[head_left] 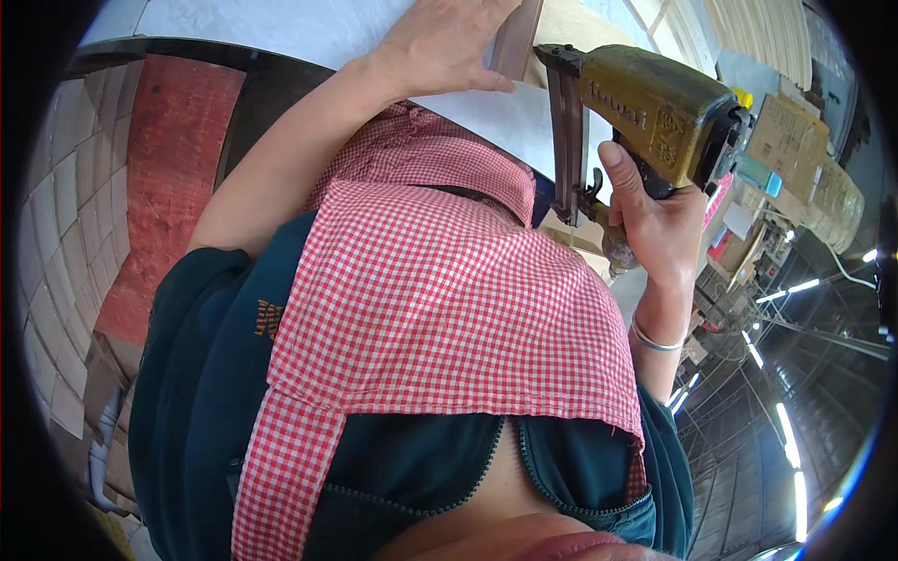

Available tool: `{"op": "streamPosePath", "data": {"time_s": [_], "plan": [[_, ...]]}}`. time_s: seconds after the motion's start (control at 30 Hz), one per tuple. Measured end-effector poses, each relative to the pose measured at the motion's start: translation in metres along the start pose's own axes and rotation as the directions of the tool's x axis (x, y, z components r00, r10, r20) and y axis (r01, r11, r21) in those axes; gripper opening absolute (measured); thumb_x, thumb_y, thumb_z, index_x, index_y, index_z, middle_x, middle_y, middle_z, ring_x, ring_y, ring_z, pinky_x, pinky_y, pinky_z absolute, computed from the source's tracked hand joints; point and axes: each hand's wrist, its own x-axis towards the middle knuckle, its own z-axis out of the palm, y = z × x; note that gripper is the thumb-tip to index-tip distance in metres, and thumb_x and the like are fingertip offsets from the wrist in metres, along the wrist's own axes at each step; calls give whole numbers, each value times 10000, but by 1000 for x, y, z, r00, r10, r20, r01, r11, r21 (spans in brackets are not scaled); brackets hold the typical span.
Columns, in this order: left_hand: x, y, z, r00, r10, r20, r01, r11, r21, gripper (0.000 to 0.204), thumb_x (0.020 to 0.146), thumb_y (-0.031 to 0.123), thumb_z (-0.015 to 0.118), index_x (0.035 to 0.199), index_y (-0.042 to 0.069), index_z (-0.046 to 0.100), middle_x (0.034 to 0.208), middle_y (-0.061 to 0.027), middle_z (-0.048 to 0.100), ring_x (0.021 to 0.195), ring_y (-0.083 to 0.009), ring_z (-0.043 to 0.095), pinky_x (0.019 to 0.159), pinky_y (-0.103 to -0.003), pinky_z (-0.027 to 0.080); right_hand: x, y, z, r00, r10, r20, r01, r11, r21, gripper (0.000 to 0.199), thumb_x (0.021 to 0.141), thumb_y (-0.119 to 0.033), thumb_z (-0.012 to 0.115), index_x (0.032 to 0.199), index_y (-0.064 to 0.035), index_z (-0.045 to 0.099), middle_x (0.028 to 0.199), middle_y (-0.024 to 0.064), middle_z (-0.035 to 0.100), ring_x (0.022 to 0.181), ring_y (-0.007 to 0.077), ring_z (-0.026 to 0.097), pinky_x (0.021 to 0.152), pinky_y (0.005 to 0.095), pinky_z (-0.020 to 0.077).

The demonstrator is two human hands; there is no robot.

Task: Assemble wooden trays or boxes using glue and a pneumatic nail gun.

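My right hand is wrapped round the grip of a nail gun with a worn, brass-coloured body. Its dark, narrow magazine slants down beside the nose, and an air fitting hangs under the hand. The gun's nose is close to a brown wooden strip on the pale work surface. My left hand lies against the strip's left side, its thumb stretched out and its fingers reaching to the top edge of the view. Some of those fingertips are cut off.
A red panel stands at the left beside stacked pale boards. Long light wood pieces lie at the upper right. Cardboard boxes and a blue item are farther right. My checked apron touches the work surface's near edge.
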Motion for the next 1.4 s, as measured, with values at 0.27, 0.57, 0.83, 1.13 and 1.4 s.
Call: {"op": "streamPosePath", "data": {"time_s": [0.27, 0.57, 0.83, 1.13, 1.4], "plan": [[5, 8, -5, 973, -124, 196, 156, 975, -157, 1238, 730, 531, 815, 1557, -74, 120, 1594, -273, 252, 1452, -416, 314, 1215, -505, 226, 11, -2, -13, 998, 42, 42, -38, 996, -82, 333, 853, -161, 829, 1100, 16, 691, 854, 77, 743, 663, 159, 666, 567, 260, 515], [0, 8, -4, 956, 170, -238, -176, 984, -5, 961, 799, 299, 796, 1514, -81, 280, 1490, -278, 421, 1370, -381, 436, 1164, -467, 331, -3, 23, -27, 956, 128, -264, -121, 992, 44, 242, 905, -205, 767, 959, 12, 673, 552, 13, 566, 403, 94, 473, 392, 209, 362], [-42, 19, -32, 895, -311, -320, 107, 845, -524, 901, 835, 451, 760, 1565, 139, 333, 1243, -231, 591, 1061, -308, 629, 892, -389, 549, -27, 188, -90, 845, 16, -535, -116, 981, -154, 398, 903, -242, 698, 1194, -2, 569, 805, 108, 625, 639, 190, 599, 624, 298, 494], [-164, 13, -77, 600, -711, 366, 368, -160, -916, 584, 974, 516, 573, 1155, -39, 605, 869, -154, 654, 683, -223, 641, 692, -279, 544, -7, 382, -94, 770, -151, -620, -276, 797, -537, 515, 903, -210, 629, 1341, 37, 518, 1135, 279, 675, 964, 452, 673, 847, 466, 540], [-174, -18, -71, 404, -645, -648, 543, 740, -398, 531, 826, 376, 764, 1120, -55, 667, 924, -145, 671, 734, -245, 620, 695, -313, 518, 12, 426, -93, 709, 109, -696, -526, 739, -420, 556, 921, -290, 651, 1349, 42, 525, 1129, 286, 683, 967, 454, 681, 835, 484, 550]]}}
